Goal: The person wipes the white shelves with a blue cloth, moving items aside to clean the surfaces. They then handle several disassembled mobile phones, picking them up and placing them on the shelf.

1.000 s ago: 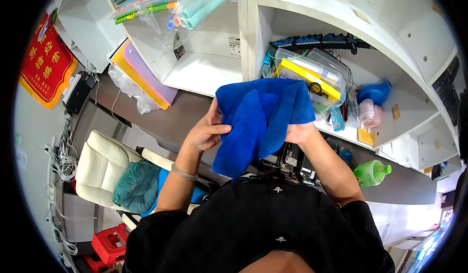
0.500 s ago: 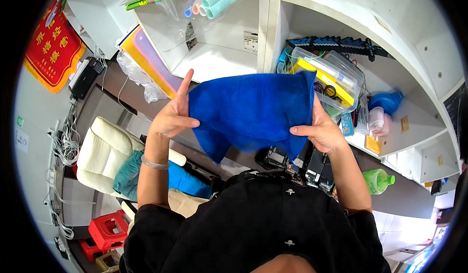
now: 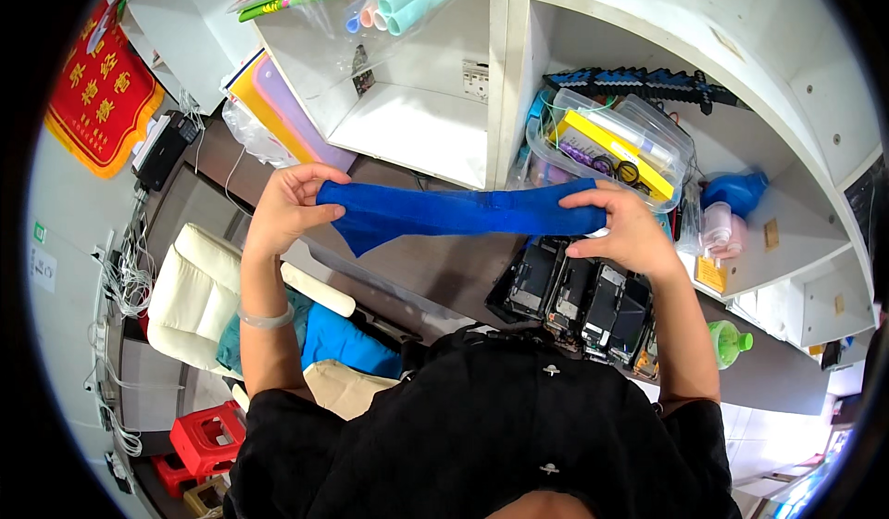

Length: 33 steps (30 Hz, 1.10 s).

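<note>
A blue cloth (image 3: 454, 211) is stretched between my two hands in a long, narrow band, in front of the white shelves. At its left end my left hand (image 3: 286, 206) pinches it between thumb and fingers, and a pointed corner of cloth hangs just beside that hand. My right hand (image 3: 626, 225) grips the other end, thumb below and fingers above. Under the right half of the cloth, several dark electronic devices (image 3: 593, 301) stand in a row on the dark desk. A pale band (image 3: 265, 319) circles my left wrist.
White shelving (image 3: 412, 125) stands ahead. On its right side sits a clear plastic box (image 3: 607, 139) holding a yellow package. A green-capped bottle (image 3: 730, 341) is beyond my right forearm. At left are a cream chair (image 3: 199, 292), red stools (image 3: 208, 436) and tangled cables (image 3: 125, 274).
The cloth has gone from a wide, hanging sheet to a narrow band. My hands have moved farther apart, the left one leftward and the right one slightly rightward. More of the devices shows.
</note>
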Motion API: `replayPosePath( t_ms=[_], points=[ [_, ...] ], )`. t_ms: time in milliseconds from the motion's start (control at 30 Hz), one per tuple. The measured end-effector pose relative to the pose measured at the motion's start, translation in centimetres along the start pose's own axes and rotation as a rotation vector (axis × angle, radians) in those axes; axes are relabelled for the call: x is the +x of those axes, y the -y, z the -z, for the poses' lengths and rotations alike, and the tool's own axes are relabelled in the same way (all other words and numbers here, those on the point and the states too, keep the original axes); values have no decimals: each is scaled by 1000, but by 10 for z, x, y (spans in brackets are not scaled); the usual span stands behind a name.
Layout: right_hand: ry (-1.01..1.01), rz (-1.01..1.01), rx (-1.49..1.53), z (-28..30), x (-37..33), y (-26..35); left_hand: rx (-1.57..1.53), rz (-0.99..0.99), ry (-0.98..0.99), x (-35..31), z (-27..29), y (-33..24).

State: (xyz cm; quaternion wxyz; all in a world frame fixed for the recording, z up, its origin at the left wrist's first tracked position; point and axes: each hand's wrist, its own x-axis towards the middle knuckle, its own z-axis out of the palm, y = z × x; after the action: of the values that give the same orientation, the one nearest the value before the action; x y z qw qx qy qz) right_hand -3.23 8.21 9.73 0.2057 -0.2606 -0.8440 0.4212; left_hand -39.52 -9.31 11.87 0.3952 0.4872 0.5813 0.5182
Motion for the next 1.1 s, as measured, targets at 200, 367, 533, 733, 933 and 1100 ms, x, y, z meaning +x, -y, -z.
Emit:
replayPosePath(
  t_ms=[200,367,533,733,933,1100],
  points=[
    [-232,51,-272,1,1,-2,495,-124,-147,-2,-4,-8],
    [-158,-16,517,11,1,5,210,-93,-7,6,7,7],
    [-180,-185,1041,11,7,-8,-586,-66,141,26,-10,45],
    [-319,-216,967,5,12,-24,-750,175,115,44,-25,73],
    [-322,-111,912,20,12,-32,-263,143,234,43,-24,56],
    [-340,-78,778,32,13,-27,24,169,162,44,-21,50]
  ],
)
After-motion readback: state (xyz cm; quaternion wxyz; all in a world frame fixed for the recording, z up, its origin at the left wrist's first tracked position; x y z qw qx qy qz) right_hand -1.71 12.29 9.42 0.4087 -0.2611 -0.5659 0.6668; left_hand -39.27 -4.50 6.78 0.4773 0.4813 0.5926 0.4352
